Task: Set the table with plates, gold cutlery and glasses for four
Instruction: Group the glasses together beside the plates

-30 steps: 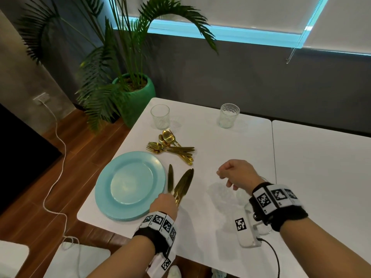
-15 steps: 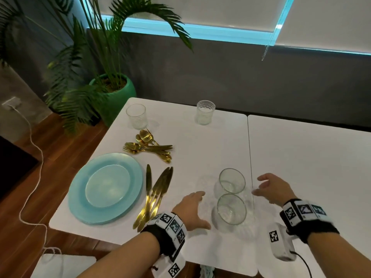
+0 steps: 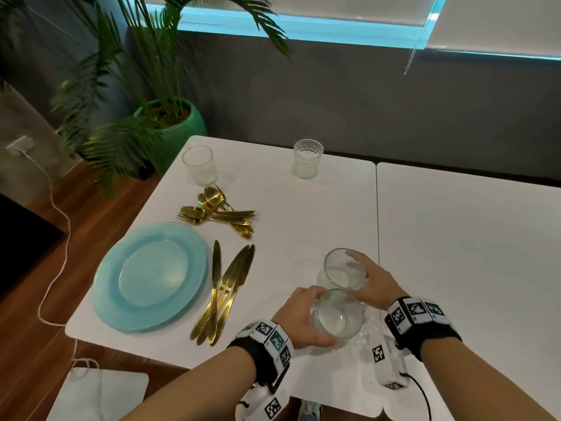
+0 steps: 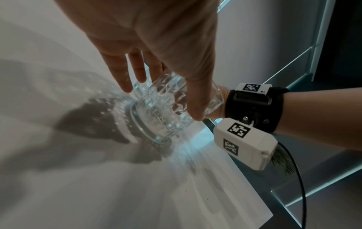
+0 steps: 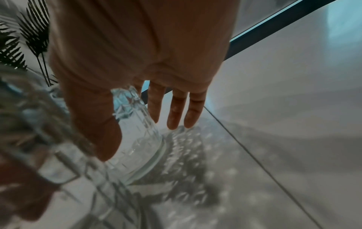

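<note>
Head: left hand wraps the near tumbler, right hand the far tumbler, both right of the blue plate stack.

L wrist: thumb & fingers around the cut-glass wall, base on table.

R wrist: same hold. Glass prob. slick, brittle; take mid-wall.

I am standing in what looks like a dining corner of a home or a small eatery. Two white worktops are pushed together against a dark grey wall under a window with drawn blinds. A palm in a green pot stands on the wooden floor, and stacked blue plates, gold cutlery and drinking glasses lie before me.
</note>
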{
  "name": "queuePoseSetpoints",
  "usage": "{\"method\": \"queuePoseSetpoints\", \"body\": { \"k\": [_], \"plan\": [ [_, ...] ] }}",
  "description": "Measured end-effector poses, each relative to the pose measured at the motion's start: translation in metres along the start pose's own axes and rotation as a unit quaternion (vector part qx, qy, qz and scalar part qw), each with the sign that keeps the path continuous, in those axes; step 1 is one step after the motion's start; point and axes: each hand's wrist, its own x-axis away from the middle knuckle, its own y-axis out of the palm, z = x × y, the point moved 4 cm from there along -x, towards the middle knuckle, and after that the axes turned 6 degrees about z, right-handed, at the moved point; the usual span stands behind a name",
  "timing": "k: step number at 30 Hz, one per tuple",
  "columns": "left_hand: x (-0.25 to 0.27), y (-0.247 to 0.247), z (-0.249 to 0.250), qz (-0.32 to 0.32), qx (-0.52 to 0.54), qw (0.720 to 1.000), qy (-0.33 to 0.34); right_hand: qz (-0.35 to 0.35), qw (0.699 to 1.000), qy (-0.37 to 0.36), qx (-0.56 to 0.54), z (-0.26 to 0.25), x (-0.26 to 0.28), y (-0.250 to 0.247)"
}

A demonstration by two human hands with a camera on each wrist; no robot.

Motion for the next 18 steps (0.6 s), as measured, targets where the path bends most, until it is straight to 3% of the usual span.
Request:
{"method": "queuePoseSetpoints", "body": {
  "k": [5, 11, 18],
  "plan": [
    [0.002, -0.032, -0.011, 0.026, -0.024, 0.999, -0.009, 0.009, 1.000, 0.007, -0.021, -0.002, -0.004, 0.007],
    [-0.004, -0.082, -0.039, 0.111, -0.023, 0.992, -0.058, 0.028, 1.000, 0.012, 0.002, -0.016, -0.009, 0.023],
    [-0.021, -0.107, -0.050, 0.166, -0.011, 0.982, -0.090, 0.078, 0.997, 0.009, 0.001, -0.032, -0.014, 0.039]
  ]
}}
